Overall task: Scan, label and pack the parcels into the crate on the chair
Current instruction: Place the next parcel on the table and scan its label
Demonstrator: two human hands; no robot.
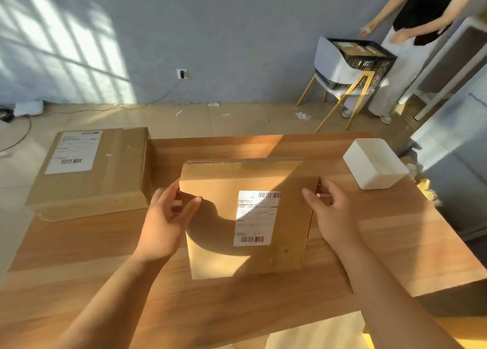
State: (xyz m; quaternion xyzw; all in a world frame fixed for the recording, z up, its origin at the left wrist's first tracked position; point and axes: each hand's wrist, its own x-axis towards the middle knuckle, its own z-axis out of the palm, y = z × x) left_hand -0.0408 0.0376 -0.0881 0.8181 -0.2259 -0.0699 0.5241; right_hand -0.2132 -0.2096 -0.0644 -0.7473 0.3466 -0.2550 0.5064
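A flat cardboard parcel with a white barcode label lies in the middle of the wooden table. My left hand grips its left edge, thumb on top. My right hand holds its right edge. A larger cardboard parcel with its own label sits at the table's far left corner. Across the room, a black crate holding parcels rests on a grey chair with yellow legs.
A white plastic bin stands at the table's far right. Another person stands beside the crate, hands toward it. A cable runs from a wall socket along the floor. A white frame stands at the right wall.
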